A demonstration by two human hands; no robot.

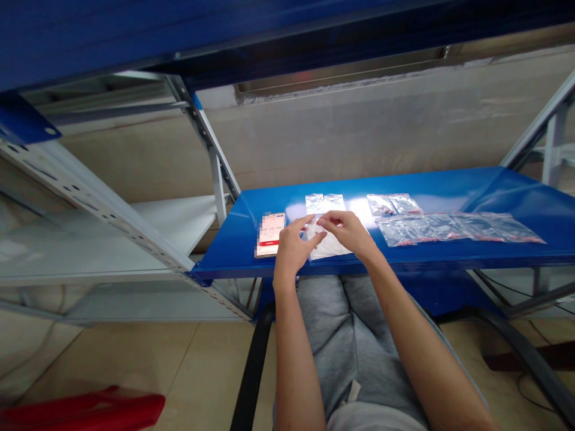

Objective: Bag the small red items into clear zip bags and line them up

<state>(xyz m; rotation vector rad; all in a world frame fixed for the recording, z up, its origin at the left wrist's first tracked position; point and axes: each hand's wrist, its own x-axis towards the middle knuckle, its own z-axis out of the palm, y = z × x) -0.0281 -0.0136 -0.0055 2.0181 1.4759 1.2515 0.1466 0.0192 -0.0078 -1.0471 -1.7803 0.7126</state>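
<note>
My left hand is at the left edge of a white, partly see-through bag on the blue shelf. Its thumb and fingers are curved but apart, with nothing visible gripped between them. Over the same bag, my right hand has its thumb and fingertips pinched together; whatever they may hold is too small to name. Just behind the hands lie small clear plastic bags. A phone with a timer on its screen rests to the left of my left hand.
Several clear zip bags with small reddish items lie in a row at the right, with two more bags behind them. The blue shelf has metal uprights at its left. Chair armrests flank my legs.
</note>
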